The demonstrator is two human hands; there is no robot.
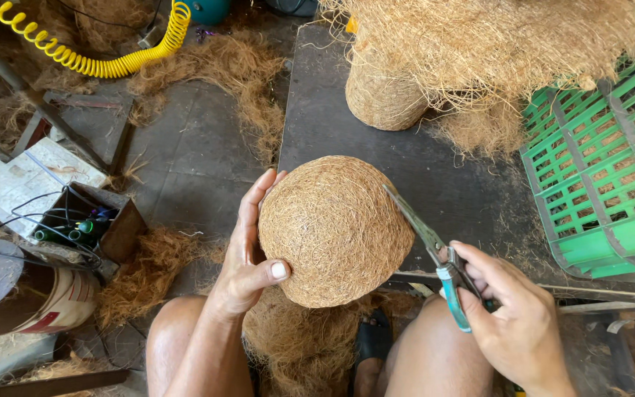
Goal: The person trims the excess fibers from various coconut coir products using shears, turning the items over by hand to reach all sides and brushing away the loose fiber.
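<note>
The left hand (248, 261) cups a round, dome-shaped brown coconut-fibre pot (334, 230), thumb pressed on its near side, holding it over the near edge of the dark worktop (332, 125). The right hand (512, 320) is closed around teal-handled metal scissors (435, 254), whose blades touch the pot's right rim. A green plastic crate (600, 176) sits at the worktop's right edge.

The green crate (604, 176) and fibre heap (494, 51) run off the frame's edges.
</note>
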